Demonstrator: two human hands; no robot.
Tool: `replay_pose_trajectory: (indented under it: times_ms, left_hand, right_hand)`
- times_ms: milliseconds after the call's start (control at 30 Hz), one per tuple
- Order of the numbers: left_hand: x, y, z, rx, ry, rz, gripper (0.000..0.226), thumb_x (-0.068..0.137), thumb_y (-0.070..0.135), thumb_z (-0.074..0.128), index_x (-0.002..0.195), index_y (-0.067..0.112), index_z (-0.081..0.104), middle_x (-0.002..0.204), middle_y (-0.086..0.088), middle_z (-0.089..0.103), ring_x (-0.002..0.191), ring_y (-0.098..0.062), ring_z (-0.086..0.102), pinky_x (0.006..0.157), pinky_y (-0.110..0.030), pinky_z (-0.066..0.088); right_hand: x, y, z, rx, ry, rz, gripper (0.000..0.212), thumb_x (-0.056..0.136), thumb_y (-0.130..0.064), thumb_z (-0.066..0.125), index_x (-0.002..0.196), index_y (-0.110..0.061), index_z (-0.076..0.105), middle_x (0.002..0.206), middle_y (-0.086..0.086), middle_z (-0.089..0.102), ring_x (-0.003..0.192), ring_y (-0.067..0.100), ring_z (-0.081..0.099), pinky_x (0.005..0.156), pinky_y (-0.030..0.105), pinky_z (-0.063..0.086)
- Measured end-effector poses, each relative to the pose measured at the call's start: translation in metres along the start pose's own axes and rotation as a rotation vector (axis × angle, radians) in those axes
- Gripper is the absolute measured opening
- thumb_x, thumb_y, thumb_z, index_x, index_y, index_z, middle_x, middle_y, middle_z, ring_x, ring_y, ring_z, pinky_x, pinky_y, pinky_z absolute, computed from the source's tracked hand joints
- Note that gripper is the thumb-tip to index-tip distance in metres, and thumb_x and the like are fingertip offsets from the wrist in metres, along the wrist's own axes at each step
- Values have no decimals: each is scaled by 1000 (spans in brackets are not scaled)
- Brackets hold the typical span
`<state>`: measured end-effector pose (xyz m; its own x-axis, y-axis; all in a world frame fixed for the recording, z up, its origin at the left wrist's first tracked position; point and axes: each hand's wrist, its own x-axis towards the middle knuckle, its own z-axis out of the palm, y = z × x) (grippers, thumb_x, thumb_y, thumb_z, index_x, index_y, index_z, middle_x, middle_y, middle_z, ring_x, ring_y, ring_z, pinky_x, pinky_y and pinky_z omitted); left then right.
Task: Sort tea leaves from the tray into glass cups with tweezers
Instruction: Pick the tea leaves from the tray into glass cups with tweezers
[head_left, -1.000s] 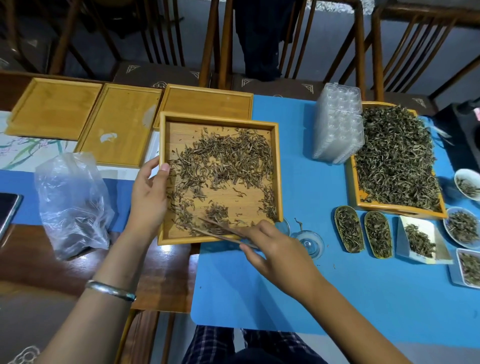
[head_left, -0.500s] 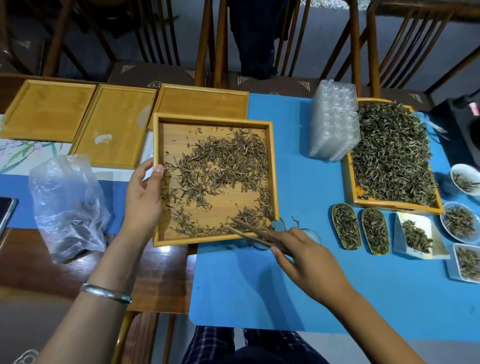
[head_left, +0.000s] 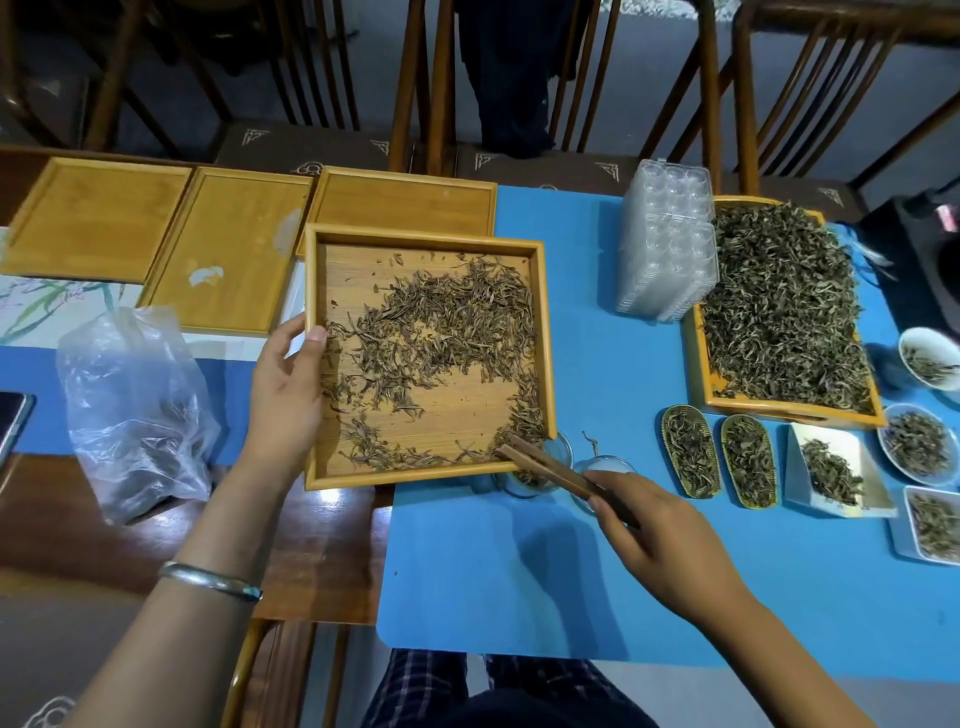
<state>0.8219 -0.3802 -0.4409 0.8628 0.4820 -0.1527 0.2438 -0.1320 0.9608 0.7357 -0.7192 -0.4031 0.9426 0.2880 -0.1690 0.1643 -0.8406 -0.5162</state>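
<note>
A square bamboo tray (head_left: 311, 395) with loose brown tea leaves (head_left: 457, 332) is tilted up at its left side, where my left hand (head_left: 285, 395) grips its left rim. My right hand (head_left: 660, 540) holds brown wooden tweezers (head_left: 550, 467), whose tips rest at the tray's near right corner among the leaves. Two small glass cups sit on the blue mat by that corner: one (head_left: 530, 480) partly under the tray's edge and the tweezers, the other (head_left: 602, 465) just beyond my right fingers.
Three empty bamboo trays (head_left: 234, 249) lie at the back left. A clear plastic bag (head_left: 135, 410) stands left. At right are a stack of clear plastic lids (head_left: 665, 244), a big tray of green tea (head_left: 779, 312), two scoops (head_left: 717, 457) and white dishes (head_left: 919, 447) of leaves.
My right hand with the tweezers has swept from the tray's near middle to its near right corner, pushing leaves that way. My left hand keeps holding the tray rim.
</note>
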Motion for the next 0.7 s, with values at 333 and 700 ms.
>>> replay_pose_trajectory:
  times_ms: [333,700]
  left_hand:
    - [1,0,-1,5,-13,11,34,102,35,49,130,17,52,66,31,67,55,12,59,51,-5,43]
    - [3,-2,-1,-9,-20,31,35,101,35,50,131,17,52,66,30,68,57,13,60,51,-4,43]
  right_hand:
    - [2,-13,-5,57,118,11,25,91,-24,59,116,-20,63,93,-8,67,80,4,62,63,26,50]
    - [2,-9,9,-70,121,45,26,89,-26,62,115,-20,61,101,-3,68,85,14,69,57,39,56]
